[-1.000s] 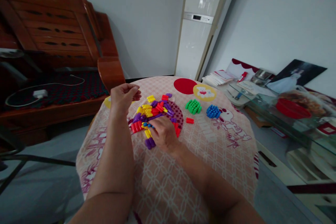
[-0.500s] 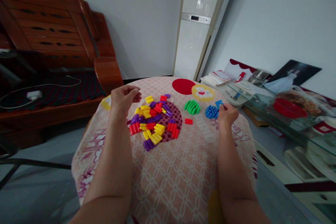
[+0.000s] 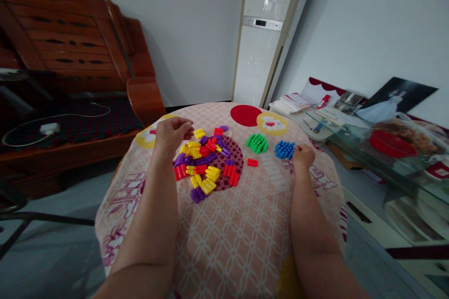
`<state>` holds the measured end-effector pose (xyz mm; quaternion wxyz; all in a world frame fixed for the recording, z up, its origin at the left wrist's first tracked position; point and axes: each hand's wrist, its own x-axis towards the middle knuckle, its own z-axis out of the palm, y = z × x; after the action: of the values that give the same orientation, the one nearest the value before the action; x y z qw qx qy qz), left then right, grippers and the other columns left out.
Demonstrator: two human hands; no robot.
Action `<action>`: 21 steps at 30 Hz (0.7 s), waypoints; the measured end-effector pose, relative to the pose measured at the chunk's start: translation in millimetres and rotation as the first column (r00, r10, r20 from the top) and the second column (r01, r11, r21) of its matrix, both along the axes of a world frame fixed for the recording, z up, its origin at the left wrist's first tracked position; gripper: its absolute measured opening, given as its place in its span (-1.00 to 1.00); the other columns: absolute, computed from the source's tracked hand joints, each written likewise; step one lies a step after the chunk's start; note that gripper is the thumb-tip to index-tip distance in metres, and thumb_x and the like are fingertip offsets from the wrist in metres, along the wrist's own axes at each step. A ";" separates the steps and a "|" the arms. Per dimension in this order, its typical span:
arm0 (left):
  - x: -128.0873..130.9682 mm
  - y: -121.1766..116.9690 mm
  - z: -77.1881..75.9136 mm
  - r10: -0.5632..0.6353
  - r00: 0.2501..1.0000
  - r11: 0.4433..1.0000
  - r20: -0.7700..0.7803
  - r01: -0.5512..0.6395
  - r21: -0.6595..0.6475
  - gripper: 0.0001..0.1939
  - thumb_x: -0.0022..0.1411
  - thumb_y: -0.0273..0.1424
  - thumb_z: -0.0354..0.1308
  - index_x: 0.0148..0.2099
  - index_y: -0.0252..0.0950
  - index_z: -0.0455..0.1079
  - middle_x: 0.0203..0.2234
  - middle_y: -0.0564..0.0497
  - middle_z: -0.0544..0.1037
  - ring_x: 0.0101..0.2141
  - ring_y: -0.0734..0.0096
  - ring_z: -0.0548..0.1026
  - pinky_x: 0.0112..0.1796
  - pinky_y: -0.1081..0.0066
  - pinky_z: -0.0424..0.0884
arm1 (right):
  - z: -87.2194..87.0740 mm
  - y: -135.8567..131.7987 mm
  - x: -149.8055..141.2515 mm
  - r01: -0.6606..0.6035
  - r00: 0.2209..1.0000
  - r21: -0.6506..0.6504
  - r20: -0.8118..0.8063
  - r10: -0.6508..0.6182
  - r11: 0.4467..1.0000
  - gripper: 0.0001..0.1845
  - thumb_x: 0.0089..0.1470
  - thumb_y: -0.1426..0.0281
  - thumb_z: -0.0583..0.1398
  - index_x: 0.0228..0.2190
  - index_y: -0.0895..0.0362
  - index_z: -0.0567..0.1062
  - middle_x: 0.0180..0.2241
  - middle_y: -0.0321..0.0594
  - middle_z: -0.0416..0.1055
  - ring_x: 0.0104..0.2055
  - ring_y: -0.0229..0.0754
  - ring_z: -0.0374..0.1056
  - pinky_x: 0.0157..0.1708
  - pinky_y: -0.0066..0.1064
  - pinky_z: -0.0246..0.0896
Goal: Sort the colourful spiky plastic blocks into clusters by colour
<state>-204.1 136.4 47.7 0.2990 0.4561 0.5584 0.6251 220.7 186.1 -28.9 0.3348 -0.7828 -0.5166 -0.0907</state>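
Observation:
My right hand is at the right edge of a tight cluster of blue plastic building blocks, its fingers closed against a blue block there. Left of that cluster stands a similar group of green blocks. My left hand hovers at the far left edge of a loose heap of yellow, red and purple blocks. Its fingers are curled in with the thumb close to them, and nothing shows between them. A single red block lies between the heap and the clusters.
A patterned cloth covers the round table. To the right, a glass shelf carries a red bowl and papers. A wooden bench stands at left, and a tall white air conditioner behind the table.
My right hand has lowered the blue block it held above the blue cluster, and now rests against the cluster's right side. My left hand has shifted slightly right.

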 end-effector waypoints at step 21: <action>13.2 11.4 -11.4 -0.080 0.988 0.997 -0.131 0.077 -0.026 -0.81 0.02 -0.35 0.20 -0.34 -0.38 0.47 -0.57 0.00 0.55 -0.58 0.46 0.50 -0.51 0.49 0.46 | 37.9 -41.5 -76.5 -0.430 0.901 0.225 0.051 0.430 0.875 -0.68 0.13 0.29 0.06 -0.41 0.18 0.56 -0.48 -0.12 0.50 -0.44 -0.17 0.33 -0.37 -0.40 0.10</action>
<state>-190.8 147.8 36.3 0.2904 0.5149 0.5652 0.5754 144.2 144.6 9.0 0.4352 -0.6044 -0.6633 -0.0732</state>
